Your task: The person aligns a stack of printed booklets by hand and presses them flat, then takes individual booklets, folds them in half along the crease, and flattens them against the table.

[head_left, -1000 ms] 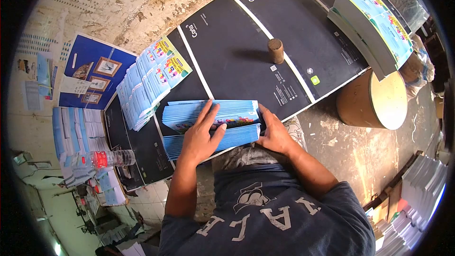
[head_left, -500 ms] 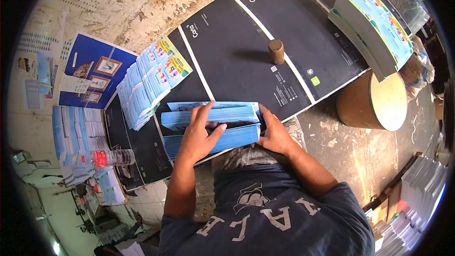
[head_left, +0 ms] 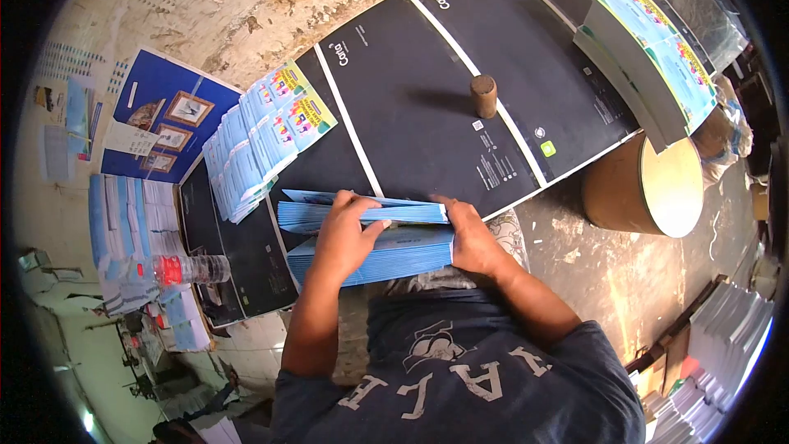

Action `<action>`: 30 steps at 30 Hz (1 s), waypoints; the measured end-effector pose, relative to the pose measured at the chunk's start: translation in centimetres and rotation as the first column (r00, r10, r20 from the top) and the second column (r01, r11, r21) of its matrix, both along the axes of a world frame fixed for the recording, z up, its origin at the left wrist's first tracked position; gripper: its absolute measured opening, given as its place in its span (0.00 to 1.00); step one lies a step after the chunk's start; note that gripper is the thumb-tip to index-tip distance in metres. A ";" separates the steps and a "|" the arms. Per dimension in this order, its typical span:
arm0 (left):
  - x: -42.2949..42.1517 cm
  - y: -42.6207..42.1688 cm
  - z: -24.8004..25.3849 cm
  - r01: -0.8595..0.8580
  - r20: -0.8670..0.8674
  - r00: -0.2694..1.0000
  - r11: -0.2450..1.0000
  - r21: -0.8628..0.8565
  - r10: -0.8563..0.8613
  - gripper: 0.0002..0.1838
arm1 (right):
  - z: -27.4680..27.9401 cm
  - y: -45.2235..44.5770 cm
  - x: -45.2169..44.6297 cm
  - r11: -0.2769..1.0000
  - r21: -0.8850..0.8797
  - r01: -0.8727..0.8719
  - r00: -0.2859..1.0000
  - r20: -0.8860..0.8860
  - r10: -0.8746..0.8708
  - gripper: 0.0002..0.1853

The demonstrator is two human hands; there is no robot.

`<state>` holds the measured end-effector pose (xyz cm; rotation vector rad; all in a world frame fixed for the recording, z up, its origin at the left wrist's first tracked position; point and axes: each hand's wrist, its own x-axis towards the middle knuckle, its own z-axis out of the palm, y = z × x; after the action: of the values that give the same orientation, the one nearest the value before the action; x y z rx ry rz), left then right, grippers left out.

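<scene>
A thick bundle of folded blue sheets point(head_left: 374, 259) lies at the table's near edge, with a gap between its near part and a thinner far part. My left hand point(head_left: 345, 234) is closed over the far part, its fingers on top and the thumb in the gap. At the bundle's right end my right hand point(head_left: 470, 237) grips the edges, fingertips partly hidden behind the sheets. Further left lies a fanned pile of printed blue and yellow sheets point(head_left: 263, 136).
A short brown cylinder point(head_left: 484, 97) stands on the black table point(head_left: 394, 74). At the right are a tall stack of printed sheets point(head_left: 657, 57) and a round brown drum point(head_left: 625, 185) beside the table. A plastic bottle point(head_left: 193, 270) lies at the left near more paper stacks point(head_left: 136, 218).
The far part of the bundle has thinned, and the near part looks thicker. My left hand's fingers have drawn in over the sheets. The view has shifted slightly.
</scene>
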<state>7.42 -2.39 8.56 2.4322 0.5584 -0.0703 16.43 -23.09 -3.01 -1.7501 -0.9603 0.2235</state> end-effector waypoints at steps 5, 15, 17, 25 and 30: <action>-0.5 0.9 2.3 0.092 0.103 0.986 0.946 0.311 -0.130 0.11 | -0.4 0.4 0.6 0.995 -0.058 -0.079 0.991 -0.109 0.073 0.22; -2.4 1.3 -2.1 0.006 0.382 0.900 0.884 0.468 -0.209 0.10 | 0.7 1.9 1.2 0.997 0.034 -0.071 0.978 -0.192 0.076 0.24; -2.1 1.1 -0.7 -0.028 0.454 0.869 0.895 0.445 -0.198 0.10 | 0.7 1.4 1.3 0.997 -0.007 -0.078 0.964 -0.255 0.074 0.23; -3.7 6.6 3.2 -0.207 0.488 0.856 0.978 0.022 0.170 0.08 | 1.7 2.3 2.3 0.991 -0.097 -0.087 0.966 -0.252 0.060 0.21; -4.1 10.7 2.6 -0.146 0.746 0.585 0.946 -0.288 0.317 0.09 | 1.1 3.7 3.2 0.986 -0.107 -0.126 0.984 -0.141 0.110 0.18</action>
<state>3.31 8.32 11.13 1.8900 0.4113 0.9816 19.68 -19.35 -1.88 -1.7601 -0.9696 0.4761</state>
